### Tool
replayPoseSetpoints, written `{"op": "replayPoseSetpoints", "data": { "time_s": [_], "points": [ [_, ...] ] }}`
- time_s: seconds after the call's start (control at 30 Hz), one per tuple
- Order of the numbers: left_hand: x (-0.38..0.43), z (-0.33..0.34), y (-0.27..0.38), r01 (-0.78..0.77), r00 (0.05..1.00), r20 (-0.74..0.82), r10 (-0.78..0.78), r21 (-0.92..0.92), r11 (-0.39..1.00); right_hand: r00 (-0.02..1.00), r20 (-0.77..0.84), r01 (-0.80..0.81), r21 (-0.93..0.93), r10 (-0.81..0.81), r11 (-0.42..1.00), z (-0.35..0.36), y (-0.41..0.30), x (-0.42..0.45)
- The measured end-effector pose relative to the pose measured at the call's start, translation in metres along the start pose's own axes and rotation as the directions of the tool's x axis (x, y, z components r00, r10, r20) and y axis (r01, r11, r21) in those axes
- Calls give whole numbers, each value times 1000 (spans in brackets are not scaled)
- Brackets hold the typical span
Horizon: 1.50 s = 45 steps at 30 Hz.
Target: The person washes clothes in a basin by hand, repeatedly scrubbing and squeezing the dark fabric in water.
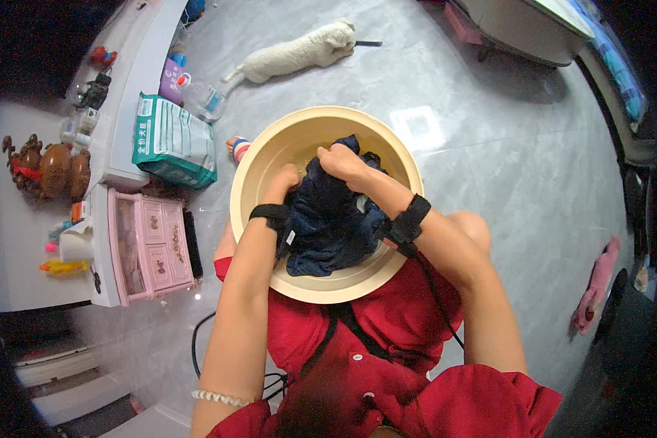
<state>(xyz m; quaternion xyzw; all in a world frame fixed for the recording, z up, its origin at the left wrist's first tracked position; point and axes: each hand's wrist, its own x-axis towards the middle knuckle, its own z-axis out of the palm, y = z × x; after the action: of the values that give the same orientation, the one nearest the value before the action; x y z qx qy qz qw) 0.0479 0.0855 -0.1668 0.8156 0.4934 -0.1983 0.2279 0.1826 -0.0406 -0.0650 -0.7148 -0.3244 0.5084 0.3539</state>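
Note:
A dark blue cloth garment (328, 219) lies bunched in a round cream plastic basin (328, 295) in front of my knees. My right hand (342, 163) is closed on a fold of the garment near the basin's far side. At the left, my left hand (289, 178) is down inside the basin at the garment's edge, its fingers mostly hidden. Whether it grips the cloth cannot be made out. Black straps with small devices circle both wrists, and a black cable (438, 306) runs down from the right one.
A white dog (301, 55) lies on the grey tiled floor beyond the basin. To the left are a dog food bag (175, 142), a clear plastic bottle (203, 98) and a pink drawer cabinet (152, 246). A pink plush toy (597, 284) lies at the far right.

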Motion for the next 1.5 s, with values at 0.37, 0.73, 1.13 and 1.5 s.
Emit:
{"op": "replayPoseSetpoints", "data": {
  "time_s": [0.37,0.73,1.13,1.5],
  "points": [
    [-157,-28,76,-600,689,-719,92,-494,629,1000,-7,-4,337,7,941,4,6,3],
    [-174,-29,119,-344,545,-826,147,-59,937,942,257,-102,831,-215,547,22,16,-4],
    [-167,-64,7,-328,926,-363,100,-648,688,883,154,392,275,-442,878,-17,-28,-43],
    [-163,-20,-8,-222,972,-146,185,-829,513,925,-215,379,586,-314,716,-33,-15,-11]
  ]
}}
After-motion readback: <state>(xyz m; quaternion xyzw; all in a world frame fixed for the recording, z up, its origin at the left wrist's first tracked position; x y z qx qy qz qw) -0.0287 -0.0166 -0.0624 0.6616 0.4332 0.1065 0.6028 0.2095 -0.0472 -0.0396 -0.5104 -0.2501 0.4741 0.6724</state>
